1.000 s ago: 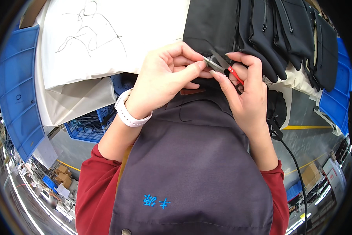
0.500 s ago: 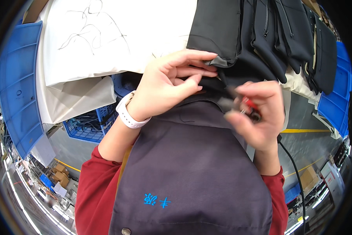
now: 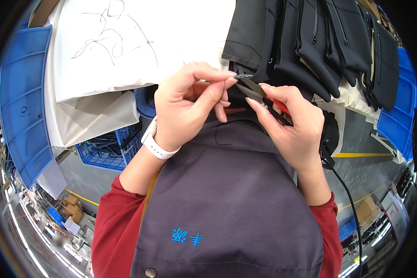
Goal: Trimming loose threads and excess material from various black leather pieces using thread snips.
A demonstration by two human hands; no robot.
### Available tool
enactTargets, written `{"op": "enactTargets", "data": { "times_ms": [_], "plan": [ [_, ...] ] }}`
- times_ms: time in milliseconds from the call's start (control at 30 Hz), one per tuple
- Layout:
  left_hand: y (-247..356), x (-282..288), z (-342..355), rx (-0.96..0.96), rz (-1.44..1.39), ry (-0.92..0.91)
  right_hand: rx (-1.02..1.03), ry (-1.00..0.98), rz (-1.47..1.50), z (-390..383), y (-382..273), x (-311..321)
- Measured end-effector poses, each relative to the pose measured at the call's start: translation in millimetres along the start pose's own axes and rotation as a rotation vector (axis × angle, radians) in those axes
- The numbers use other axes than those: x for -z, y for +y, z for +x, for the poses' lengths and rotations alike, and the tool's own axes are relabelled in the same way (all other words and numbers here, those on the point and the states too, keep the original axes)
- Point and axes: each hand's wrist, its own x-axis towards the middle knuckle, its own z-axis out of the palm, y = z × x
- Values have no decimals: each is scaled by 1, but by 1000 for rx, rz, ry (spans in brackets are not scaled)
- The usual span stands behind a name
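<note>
My left hand [image 3: 190, 92], a white band on its wrist, pinches thumb and forefinger together on a thin black thread [image 3: 224, 86] beside a small dark edge of cloth. My right hand [image 3: 292, 120] is closed round thread snips [image 3: 278, 105] with red on the handle. Their blades are parted and point at my left fingertips. Just beyond lies a black fabric bag piece [image 3: 245, 39]; whether it joins the pinched edge cannot be made out. Another loose black thread [image 3: 216, 134] lies on my dark apron [image 3: 231, 194].
White cloth [image 3: 180, 32] with loose dark threads covers the table's left. Several black zippered pieces [image 3: 310, 41] hang in a row at the right. A blue crate [image 3: 106, 150] of dark cords stands below the table, and blue panels [image 3: 25, 102] flank both sides. A black cable [image 3: 350, 194] hangs at right.
My right hand has come up and left, bringing the snips' blades to my left fingertips. My left hand has shifted slightly left, its fingers drawn away from the black piece's corner.
</note>
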Motion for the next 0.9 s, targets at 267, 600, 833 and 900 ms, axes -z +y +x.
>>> {"op": "enactTargets", "data": {
  "times_ms": [267,600,833,900],
  "plan": [
    [-3,1,-4,-70,-55,-52,72,7,-85,3,-1,-7],
    [22,102,55,-699,1464,857,-172,74,120,0,-6,19],
    [34,24,29,-384,458,195,-75,158,-202,7,22,23],
    [38,-16,29,-95,371,-55,-220,223,-28,8,21,25]
  ]
}}
